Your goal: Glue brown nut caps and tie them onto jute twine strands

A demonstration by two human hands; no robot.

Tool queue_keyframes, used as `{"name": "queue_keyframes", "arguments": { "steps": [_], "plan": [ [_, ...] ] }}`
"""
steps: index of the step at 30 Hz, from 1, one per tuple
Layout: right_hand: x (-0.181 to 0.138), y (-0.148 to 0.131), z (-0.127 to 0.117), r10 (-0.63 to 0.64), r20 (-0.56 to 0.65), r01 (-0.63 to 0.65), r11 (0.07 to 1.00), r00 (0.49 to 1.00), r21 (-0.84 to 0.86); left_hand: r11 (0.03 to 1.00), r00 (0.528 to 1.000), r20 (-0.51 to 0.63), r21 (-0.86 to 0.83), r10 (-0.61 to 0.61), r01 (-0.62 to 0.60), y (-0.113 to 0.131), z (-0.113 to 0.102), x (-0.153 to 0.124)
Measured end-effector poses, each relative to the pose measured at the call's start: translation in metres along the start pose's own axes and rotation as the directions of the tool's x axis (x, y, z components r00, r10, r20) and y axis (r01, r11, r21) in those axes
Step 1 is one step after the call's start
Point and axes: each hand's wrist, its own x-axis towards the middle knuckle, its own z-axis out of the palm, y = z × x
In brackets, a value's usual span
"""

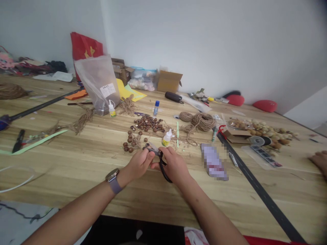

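My right hand [175, 165] grips a pair of black-handled scissors [165, 172], blades pointing left over the table. Close against the blades, my left hand [139, 165] is closed in a pinch; what its fingers hold is too small and hidden to name. Just beyond my hands lie several brown nut shells [129, 140] around a tuft of twine [136, 140]. A larger heap of brown shells [148, 123] is farther back. A white glue bottle with a yellow label [167, 139] stands upright behind my right hand.
Twine coils [203, 121], a glue stick [156, 109] and a second glue bottle [112, 109] stand farther back. A large plastic bag [95, 80] is back left. Rightward lie a pixelated item [213, 161], a dark strip [258, 190] and another person's hand [320, 161].
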Motion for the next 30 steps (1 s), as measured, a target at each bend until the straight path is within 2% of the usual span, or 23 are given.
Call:
{"name": "queue_keyframes", "arguments": {
  "steps": [7,12,17,20,22,25,30],
  "plan": [
    [-0.0002,0.0012,0.0023,-0.026,0.049,0.028,0.999,0.998,-0.030,1.000,1.000,-0.009,-0.023,-0.015,0.014,-0.0014,0.0025,0.0003],
    [0.0005,-0.0002,0.0020,-0.011,0.078,0.014,1.000,0.997,-0.028,0.999,0.999,0.035,-0.048,-0.015,0.017,-0.0022,-0.0016,0.0025],
    [0.0005,-0.0058,0.0014,0.077,0.050,-0.073,0.994,0.996,-0.078,0.981,0.994,0.010,-0.163,-0.110,0.110,0.0038,0.0010,0.0038],
    [0.0002,-0.0081,0.0021,0.117,0.050,-0.111,0.989,0.992,-0.099,0.983,0.989,-0.025,-0.123,-0.143,0.139,0.0050,0.0053,0.0039],
    [-0.0002,-0.0085,0.0025,0.116,0.034,-0.113,0.990,0.993,-0.079,0.989,0.991,-0.031,-0.074,-0.132,0.129,0.0029,0.0065,0.0037],
    [-0.0008,-0.0077,0.0016,0.076,0.010,-0.076,0.997,0.997,-0.028,0.995,0.996,0.029,-0.054,-0.084,0.086,-0.0020,0.0048,0.0032],
    [-0.0013,-0.0058,-0.0014,0.028,0.044,-0.028,1.000,0.999,-0.002,0.998,0.995,0.099,-0.067,-0.006,0.013,-0.0045,-0.0007,0.0024]
  ]
}}
